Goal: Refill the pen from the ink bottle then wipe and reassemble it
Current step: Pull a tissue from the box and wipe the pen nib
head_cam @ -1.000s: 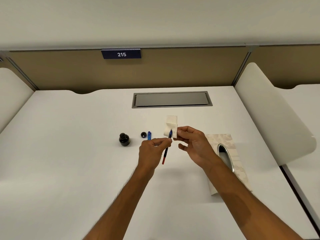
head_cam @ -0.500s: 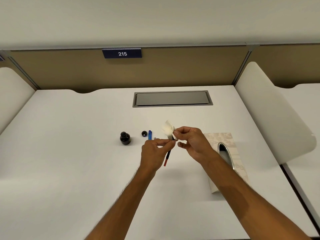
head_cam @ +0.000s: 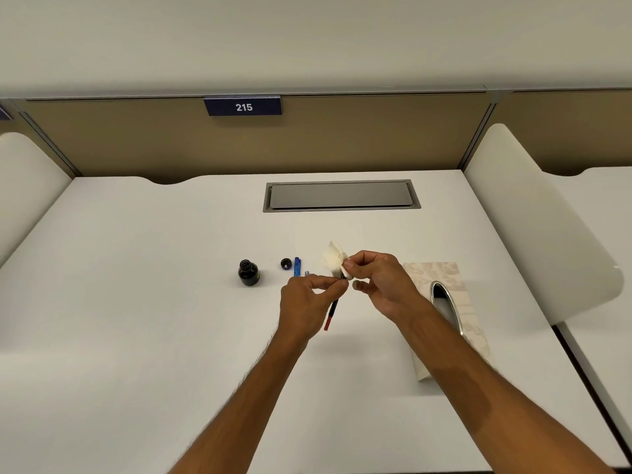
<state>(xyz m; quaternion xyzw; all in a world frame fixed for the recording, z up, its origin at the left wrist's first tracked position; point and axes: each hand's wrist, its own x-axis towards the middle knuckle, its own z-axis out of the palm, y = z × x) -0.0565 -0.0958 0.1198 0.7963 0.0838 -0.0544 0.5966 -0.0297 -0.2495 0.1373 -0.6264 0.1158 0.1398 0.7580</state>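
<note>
The white counter [head_cam: 136, 302] is carrying an open ink bottle [head_cam: 248, 272], a small black cap [head_cam: 286, 264] and a blue pen piece [head_cam: 297, 267] lying just right of it. A tissue box [head_cam: 473, 313] is resting near the right edge, a grey hatch [head_cam: 341, 196] sitting flush at the back

A white desk [head_cam: 136, 302] ran back to a tan partition [head_cam: 136, 142], where a dark blue plate [head_cam: 243, 106] read 215. A grey hatch [head_cam: 341, 196] lay flush in the desk near its far edge. A curved white left divider [head_cam: 24, 179] and right divider [head_cam: 533, 227] flanked it
</note>
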